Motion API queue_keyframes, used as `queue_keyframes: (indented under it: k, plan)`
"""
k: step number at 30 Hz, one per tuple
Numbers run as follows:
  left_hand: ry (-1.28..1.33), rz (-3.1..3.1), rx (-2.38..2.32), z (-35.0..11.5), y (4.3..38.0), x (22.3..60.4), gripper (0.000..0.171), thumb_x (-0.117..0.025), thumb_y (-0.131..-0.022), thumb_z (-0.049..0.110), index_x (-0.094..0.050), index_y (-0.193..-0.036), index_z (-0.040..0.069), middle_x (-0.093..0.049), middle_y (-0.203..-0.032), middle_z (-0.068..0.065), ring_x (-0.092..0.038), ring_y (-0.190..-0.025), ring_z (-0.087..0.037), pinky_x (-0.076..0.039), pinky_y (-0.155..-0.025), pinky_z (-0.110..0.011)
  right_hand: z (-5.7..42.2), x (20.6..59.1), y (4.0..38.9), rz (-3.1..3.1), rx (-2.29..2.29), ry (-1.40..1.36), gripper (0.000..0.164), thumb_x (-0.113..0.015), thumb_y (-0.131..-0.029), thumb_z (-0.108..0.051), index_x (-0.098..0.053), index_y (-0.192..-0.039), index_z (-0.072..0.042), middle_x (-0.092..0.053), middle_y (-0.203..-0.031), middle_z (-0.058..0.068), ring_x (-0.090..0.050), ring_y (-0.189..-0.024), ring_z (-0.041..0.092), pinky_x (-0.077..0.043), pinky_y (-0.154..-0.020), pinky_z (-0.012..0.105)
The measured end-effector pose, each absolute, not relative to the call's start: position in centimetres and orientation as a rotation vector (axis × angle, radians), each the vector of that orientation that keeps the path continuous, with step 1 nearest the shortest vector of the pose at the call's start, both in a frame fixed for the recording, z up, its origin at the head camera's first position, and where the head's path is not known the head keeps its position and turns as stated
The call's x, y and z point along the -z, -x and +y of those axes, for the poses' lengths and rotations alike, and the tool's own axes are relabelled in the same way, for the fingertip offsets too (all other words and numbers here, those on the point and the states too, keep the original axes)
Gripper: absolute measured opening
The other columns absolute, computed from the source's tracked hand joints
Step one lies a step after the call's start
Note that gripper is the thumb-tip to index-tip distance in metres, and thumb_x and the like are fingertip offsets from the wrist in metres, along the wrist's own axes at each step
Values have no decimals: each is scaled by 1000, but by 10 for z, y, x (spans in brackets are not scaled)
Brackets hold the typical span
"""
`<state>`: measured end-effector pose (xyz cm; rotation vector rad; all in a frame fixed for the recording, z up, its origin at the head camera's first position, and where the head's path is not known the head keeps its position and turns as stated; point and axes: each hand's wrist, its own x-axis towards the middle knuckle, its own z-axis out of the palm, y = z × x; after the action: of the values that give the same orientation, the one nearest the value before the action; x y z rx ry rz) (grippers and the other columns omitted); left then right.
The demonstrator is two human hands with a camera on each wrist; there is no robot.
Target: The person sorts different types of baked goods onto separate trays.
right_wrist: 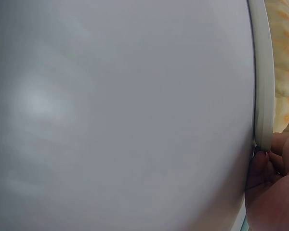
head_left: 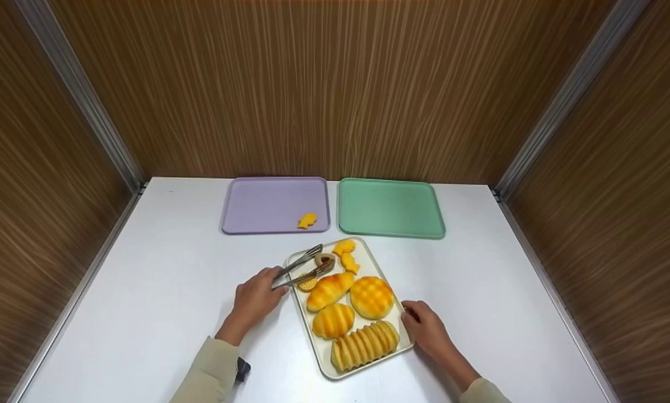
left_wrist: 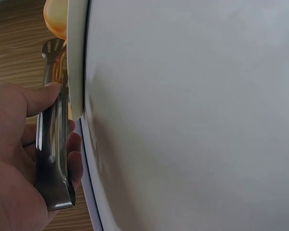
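My left hand (head_left: 257,299) holds metal tongs (left_wrist: 53,178), their slotted tips spread over a round brown cookie (head_left: 324,259) with a dark centre, on a cream tray (head_left: 367,267). Partly behind the lower arm of the tongs lies another round cookie (head_left: 307,283). With its fingers at the tray's right rim, my right hand (head_left: 427,330) grips the edge. The tilted tray also carries two orange fish-shaped pieces (head_left: 344,247), a croissant-like bread (head_left: 330,291), a round scored bun (head_left: 371,297), a smaller striped roll (head_left: 333,321) and a long ridged loaf (head_left: 365,345).
Behind the cream tray, a purple tray (head_left: 267,201) stands at the left with one orange fish-shaped piece (head_left: 307,220) near its front right corner. A green tray (head_left: 390,207) lies beside it. Wood-grain panels enclose the white table (head_left: 161,291) at the back and sides.
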<state>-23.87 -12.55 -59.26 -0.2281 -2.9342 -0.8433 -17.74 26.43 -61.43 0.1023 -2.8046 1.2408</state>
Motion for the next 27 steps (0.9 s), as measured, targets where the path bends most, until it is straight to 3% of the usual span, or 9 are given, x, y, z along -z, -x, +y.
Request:
queue_keyframes:
  k: [14, 27]
  plan:
    - [191, -2892, 826, -128, 242, 590, 42, -69, -86, 36, -61, -125, 22, -64, -117, 3, -62, -105, -23, -45, -77, -51, 265, 615, 178, -2812, -1247, -73, 22, -63, -92, -11, -66, -114, -8, -61, -97, 0, -56, -89, 14, -46, -82, 35]
    - [118, -2855, 860, -143, 256, 586, 44, -68, -88, 35, -59, -127, 19, -64, -117, -1, -61, -106, -26, -44, -80, -54, 267, 616, 178, -2802, -1257, -123, 22, -62, -93, -13, -66, -114, -8, -62, -97, 0, -56, -89, 15, -46, -81, 34]
